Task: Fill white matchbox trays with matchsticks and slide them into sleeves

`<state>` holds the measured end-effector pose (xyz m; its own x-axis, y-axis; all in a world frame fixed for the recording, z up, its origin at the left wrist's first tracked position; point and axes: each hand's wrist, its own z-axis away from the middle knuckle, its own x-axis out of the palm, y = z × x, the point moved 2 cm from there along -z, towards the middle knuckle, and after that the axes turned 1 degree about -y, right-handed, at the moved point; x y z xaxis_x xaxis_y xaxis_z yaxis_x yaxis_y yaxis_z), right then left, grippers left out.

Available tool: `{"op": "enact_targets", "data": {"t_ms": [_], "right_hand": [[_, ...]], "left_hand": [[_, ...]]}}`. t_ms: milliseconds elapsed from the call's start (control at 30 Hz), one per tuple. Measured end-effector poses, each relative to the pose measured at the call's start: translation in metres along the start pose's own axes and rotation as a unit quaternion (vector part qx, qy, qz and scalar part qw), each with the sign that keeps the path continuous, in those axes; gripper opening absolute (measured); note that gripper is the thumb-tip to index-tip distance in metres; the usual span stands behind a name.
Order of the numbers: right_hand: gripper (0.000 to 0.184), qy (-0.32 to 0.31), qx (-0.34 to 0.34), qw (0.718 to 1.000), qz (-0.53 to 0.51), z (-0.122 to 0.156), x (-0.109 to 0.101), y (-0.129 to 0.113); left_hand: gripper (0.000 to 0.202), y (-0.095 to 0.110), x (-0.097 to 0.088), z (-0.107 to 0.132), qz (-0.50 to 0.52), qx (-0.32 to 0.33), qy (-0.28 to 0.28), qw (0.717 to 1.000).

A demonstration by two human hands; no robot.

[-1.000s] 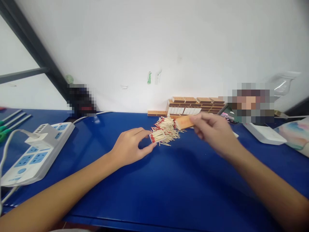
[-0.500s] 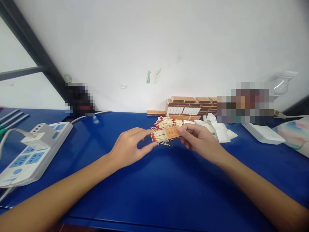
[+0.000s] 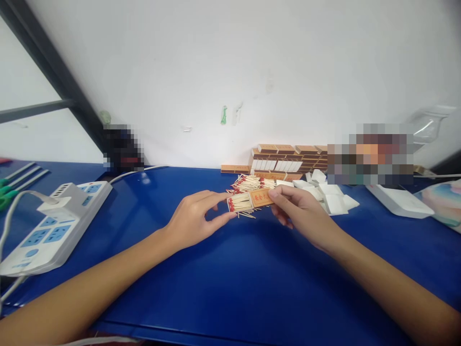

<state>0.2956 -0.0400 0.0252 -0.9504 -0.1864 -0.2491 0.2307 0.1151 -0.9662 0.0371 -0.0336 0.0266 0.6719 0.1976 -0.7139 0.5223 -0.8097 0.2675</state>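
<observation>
My left hand [image 3: 196,218] pinches a white matchbox tray [image 3: 239,203] filled with red-tipped matches, thumb below and fingers above its left end. My right hand [image 3: 302,211] holds an orange matchbox sleeve [image 3: 261,197] by its right end. The sleeve's open end meets the tray's right end, partly over it. Both hover just above the blue table [image 3: 230,278], in front of a loose pile of matches [image 3: 252,185].
Stacked orange matchboxes [image 3: 288,156] stand against the white wall. Several empty white trays [image 3: 329,197] lie right of the pile. A white power strip [image 3: 54,226] with a plugged adapter sits far left, green-handled tools [image 3: 10,190] beyond it. A white flat device [image 3: 399,201] lies at right.
My right hand has brought the orange sleeve down and left from mid-air to the tray's end. My left hand kept its pinch on the tray and barely moved.
</observation>
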Motion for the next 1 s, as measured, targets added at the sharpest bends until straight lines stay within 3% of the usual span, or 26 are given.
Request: {"op": "enact_targets", "data": {"t_ms": [233,433,600,700,833,1000], "right_hand": [[0.047,-0.010,-0.024,0.999,0.020,0.003,0.003,-0.002],[0.044,0.001,-0.069,0.995,0.075,0.008,0.004,-0.011],[0.039,-0.073,-0.039,0.994,0.064,0.009,0.013,-0.004],[0.032,-0.067,-0.022,0.997,0.024,0.009,0.019,0.002],[0.044,-0.045,-0.048,0.997,0.027,0.015,0.032,0.002],[0.052,-0.108,-0.061,0.990,0.071,0.028,0.052,-0.002]], "left_hand": [[0.034,0.003,-0.002,-0.001,-0.001,-0.008,-0.008,1.000],[0.031,0.004,-0.002,-0.001,-0.042,0.029,-0.013,0.999],[0.036,0.004,0.002,0.003,-0.045,0.025,-0.025,0.998],[0.040,0.003,0.002,0.004,-0.038,0.032,-0.017,0.999],[0.052,0.001,0.003,0.005,0.014,0.021,-0.006,1.000],[0.061,0.011,0.006,0.005,0.052,0.036,-0.025,0.998]]}}
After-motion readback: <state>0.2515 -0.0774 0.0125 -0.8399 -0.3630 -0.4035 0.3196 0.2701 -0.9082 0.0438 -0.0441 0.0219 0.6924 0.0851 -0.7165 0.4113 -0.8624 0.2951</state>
